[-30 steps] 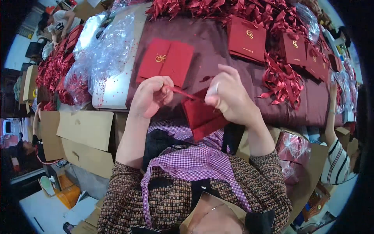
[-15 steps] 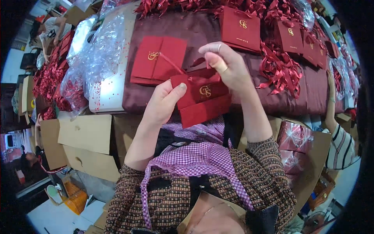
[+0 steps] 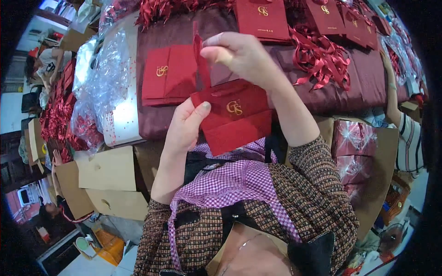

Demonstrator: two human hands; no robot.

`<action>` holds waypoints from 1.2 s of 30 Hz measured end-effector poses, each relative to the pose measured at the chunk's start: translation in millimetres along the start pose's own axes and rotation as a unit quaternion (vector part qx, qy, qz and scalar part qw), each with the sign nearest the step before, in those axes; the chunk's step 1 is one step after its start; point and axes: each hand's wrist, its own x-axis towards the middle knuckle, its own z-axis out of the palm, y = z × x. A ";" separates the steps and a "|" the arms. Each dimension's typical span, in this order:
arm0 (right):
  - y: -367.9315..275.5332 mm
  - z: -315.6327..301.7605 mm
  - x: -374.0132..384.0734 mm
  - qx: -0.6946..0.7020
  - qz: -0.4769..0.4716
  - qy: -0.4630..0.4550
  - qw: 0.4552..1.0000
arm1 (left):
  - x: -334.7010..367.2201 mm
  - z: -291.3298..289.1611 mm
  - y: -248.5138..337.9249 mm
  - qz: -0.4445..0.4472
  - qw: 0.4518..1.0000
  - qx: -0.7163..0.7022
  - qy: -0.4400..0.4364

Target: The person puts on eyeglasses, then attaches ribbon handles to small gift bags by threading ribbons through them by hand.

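A small red paper gift bag (image 3: 239,131) with a gold emblem is in front of me above my lap. My left hand (image 3: 184,126) pinches its left upper edge, thumb on the front. Above the bag, my right hand (image 3: 246,60) is closed on a dark red ribbon (image 3: 202,73) drawn up from the bag's left top. Motion slightly smears the right fingers. Just beyond the left hand, folded red bags (image 3: 156,89) lie stacked on the dark red cloth-covered table (image 3: 216,27).
Loose red ribbons (image 3: 322,60) and more red bags (image 3: 262,23) cover the far and right table. Clear plastic wrap (image 3: 101,78) lies left. Open cardboard boxes (image 3: 108,168) stand below the edge; one holds wrapped red packs (image 3: 352,138). Other people work at both sides.
My right hand has moved left and up, lifting the ribbon from the bag's top. My left hand keeps hold of the bag, and the whole view has shifted a little.
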 end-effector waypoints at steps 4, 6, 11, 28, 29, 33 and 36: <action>-12.2 -43.2 -25.4 -0.048 0.051 0.004 0.998 | 5.0 -5.6 9.1 -0.014 0.995 -0.054 0.085; -16.3 -57.8 -46.6 -0.127 -0.046 -0.074 0.988 | 8.1 -8.2 13.3 -0.005 0.990 -0.073 0.122; 0.1 -48.1 -107.0 -0.036 0.070 0.144 0.986 | 13.4 -7.7 17.3 0.047 0.983 -0.124 0.129; 2.1 1.9 -100.6 -0.344 -0.167 0.000 0.924 | -13.7 -13.6 31.9 0.355 0.830 0.277 0.329; 7.8 10.9 -100.7 -0.379 -0.141 -0.063 0.913 | -9.6 -15.3 34.1 0.345 0.809 0.357 0.313; 22.8 7.8 -106.8 -0.334 -0.075 -0.188 0.921 | 18.1 -26.3 32.0 0.340 0.740 0.533 0.232; 29.0 -31.5 -108.5 -0.323 -0.098 -0.050 0.940 | 26.1 -34.2 30.3 0.265 0.756 0.542 0.253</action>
